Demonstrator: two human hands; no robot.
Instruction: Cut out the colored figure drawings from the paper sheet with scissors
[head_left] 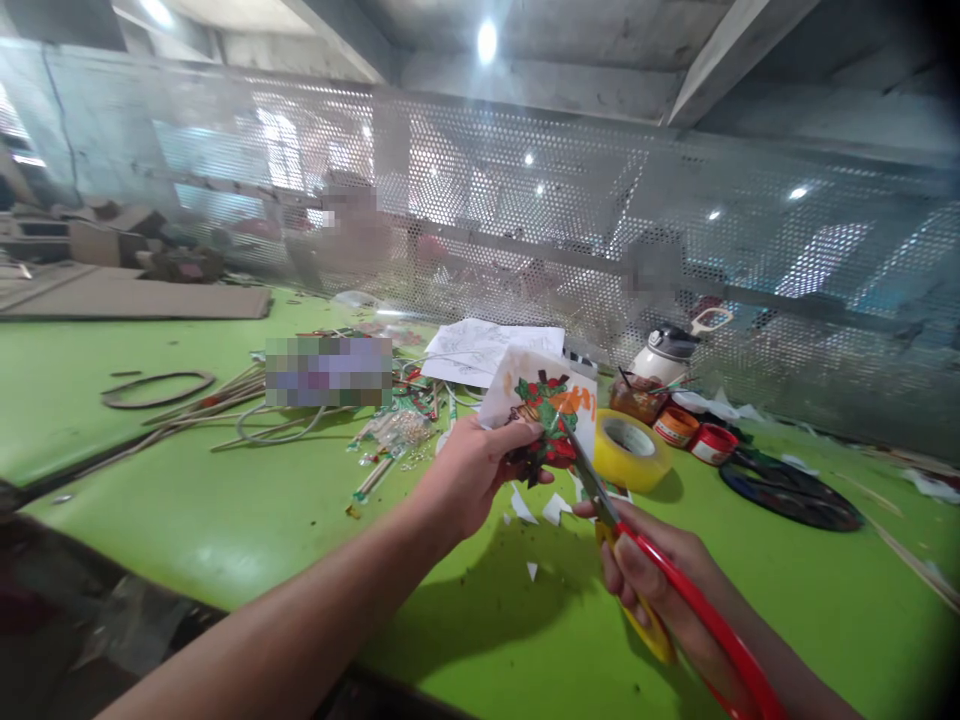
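Near the middle of the view, my left hand (480,465) pinches a sheet of white paper (501,392) painted with red, green and orange shapes. The sheet is raised above the green table, its thumb side toward me. My right hand (660,560) grips a pair of scissors (592,480) with red and yellow handles. Their blades point up and left and meet the painted part of the paper. How far apart the blades stand is hard to make out. Small white paper scraps (556,508) lie on the table below.
A roll of yellow tape (634,452), paint pots (712,443), a dark palette (791,490) and a white bottle (664,350) stand to the right. Sticks (195,410), a bag of beads (401,430) and a drawn sheet (457,345) lie left and behind. A perforated metal screen (487,220) rises beyond.
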